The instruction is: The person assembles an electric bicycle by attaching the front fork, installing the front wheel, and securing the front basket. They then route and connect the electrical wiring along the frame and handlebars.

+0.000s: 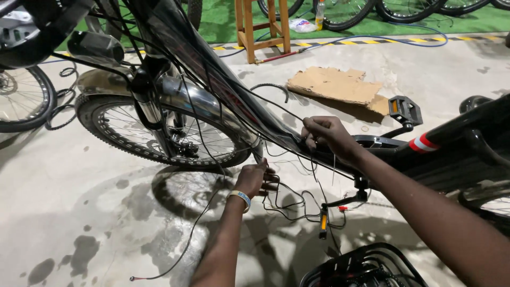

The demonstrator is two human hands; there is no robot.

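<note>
Head view: stained concrete floor (pixel 79 212), green mat (pixel 223 21) far. Left hand (pixel 254 179) pinches thin black wires (pixel 289 204) under the bicycle frame (pixel 223 85), centre. Right hand (pixel 326 135) clenched on wires at the frame. Cardboard (pixel 334 85) and wooden stool (pixel 263 26) lie beyond.

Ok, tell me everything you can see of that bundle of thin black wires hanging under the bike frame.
The thin black wires hang in loose, tangled loops below the glossy black down tube. They look like rubber-sheathed cable. Several strands run up along the tube toward the handlebar end. One long strand trails down to the concrete floor and ends in a small reddish tip. A red connector shows near the pedal crank. The left hand grips strands from below; the right hand pinches others against the frame.
</note>
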